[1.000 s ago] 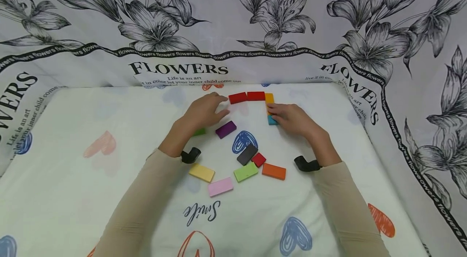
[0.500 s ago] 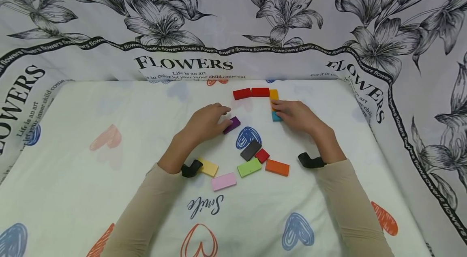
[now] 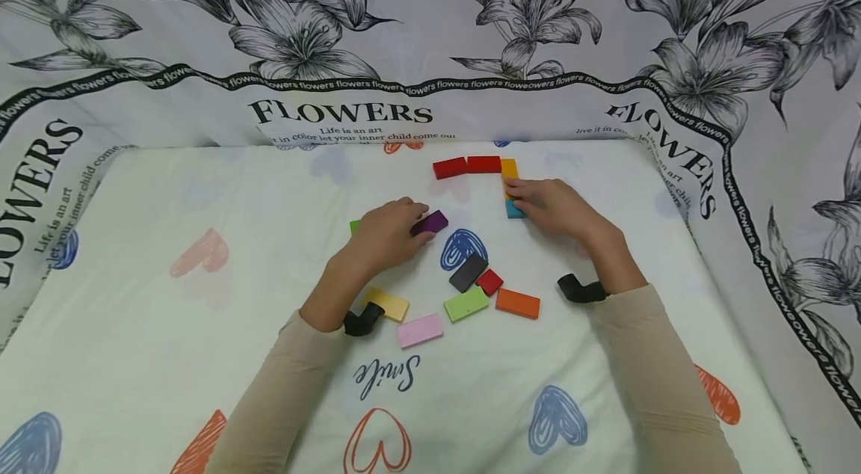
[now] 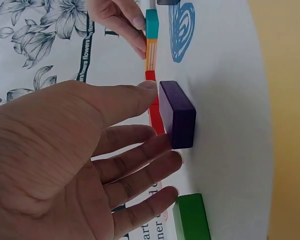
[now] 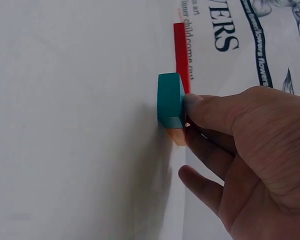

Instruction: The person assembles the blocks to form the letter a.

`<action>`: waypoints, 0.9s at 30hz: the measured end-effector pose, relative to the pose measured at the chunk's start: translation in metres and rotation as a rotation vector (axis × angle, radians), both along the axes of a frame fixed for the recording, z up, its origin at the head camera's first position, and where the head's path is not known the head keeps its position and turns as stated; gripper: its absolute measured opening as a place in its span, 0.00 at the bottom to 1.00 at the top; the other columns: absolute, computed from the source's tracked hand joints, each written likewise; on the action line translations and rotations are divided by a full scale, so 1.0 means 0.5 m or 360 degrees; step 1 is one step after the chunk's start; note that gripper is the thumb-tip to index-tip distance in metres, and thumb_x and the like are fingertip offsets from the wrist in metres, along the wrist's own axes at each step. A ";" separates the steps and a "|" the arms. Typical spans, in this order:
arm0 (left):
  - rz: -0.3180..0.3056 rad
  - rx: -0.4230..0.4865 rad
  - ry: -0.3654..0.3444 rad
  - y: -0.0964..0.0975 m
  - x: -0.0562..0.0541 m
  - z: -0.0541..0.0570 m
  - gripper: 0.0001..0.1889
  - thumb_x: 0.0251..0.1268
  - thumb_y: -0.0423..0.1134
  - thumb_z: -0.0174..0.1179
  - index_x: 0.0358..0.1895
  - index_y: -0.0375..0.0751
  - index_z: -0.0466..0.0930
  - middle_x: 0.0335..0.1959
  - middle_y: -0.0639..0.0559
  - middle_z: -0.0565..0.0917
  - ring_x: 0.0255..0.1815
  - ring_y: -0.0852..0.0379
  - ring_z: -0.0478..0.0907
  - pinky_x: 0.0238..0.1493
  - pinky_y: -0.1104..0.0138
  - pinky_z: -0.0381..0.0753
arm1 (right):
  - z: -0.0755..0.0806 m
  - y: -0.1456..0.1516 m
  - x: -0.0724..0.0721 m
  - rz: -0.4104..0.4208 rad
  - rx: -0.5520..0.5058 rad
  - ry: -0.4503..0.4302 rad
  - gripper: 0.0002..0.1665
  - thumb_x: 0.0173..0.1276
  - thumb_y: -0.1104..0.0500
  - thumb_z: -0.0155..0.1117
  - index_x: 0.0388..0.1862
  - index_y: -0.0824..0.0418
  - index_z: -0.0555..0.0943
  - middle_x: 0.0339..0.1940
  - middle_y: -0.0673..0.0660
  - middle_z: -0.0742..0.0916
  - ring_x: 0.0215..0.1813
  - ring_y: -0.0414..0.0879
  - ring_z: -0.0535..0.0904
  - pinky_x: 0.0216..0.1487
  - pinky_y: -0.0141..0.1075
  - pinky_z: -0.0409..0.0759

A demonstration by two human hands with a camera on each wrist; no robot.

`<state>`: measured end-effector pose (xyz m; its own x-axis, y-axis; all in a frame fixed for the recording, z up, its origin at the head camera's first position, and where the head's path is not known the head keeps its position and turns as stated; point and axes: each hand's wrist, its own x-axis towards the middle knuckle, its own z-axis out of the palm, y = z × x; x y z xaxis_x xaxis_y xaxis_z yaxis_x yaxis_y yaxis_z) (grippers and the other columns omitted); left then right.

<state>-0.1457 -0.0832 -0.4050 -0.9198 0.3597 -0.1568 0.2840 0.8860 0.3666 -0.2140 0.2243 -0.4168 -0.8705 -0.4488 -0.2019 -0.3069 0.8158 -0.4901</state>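
Observation:
My left hand [image 3: 390,235] is at a purple block [image 3: 433,223]. In the left wrist view its thumb [image 4: 135,97] is at the block's upper end and its relaxed fingers [image 4: 135,162] are near the lower end, with a space between. My right hand [image 3: 561,212] touches a teal block [image 5: 170,100] with the thumb, while the index finger rests against the orange-yellow block [image 3: 509,168] adjoining it. Two red blocks [image 3: 483,164] continue this row leftward at the far side. A green block [image 4: 192,217] lies beside my left little finger, mostly hidden in the head view.
Nearer to me lie a dark grey block [image 3: 468,272], a small red block [image 3: 489,281], a light green block [image 3: 466,303], an orange block [image 3: 518,303], a pink block [image 3: 420,330] and a yellow block [image 3: 389,303]. A flower-printed cloth [image 3: 350,108] stands behind the white tablecloth [image 3: 134,332].
My left hand has come down from beside the red blocks to the purple block. My right hand stays at the teal and orange-yellow blocks. The head view has shifted slightly.

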 end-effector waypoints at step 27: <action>-0.0098 0.0091 -0.0057 0.001 -0.002 -0.008 0.30 0.72 0.45 0.68 0.75 0.43 0.76 0.75 0.46 0.78 0.74 0.45 0.77 0.76 0.52 0.78 | -0.002 0.012 -0.014 0.0004 -0.0085 -0.0012 0.28 0.81 0.57 0.61 0.78 0.53 0.74 0.80 0.54 0.77 0.84 0.61 0.67 0.81 0.61 0.67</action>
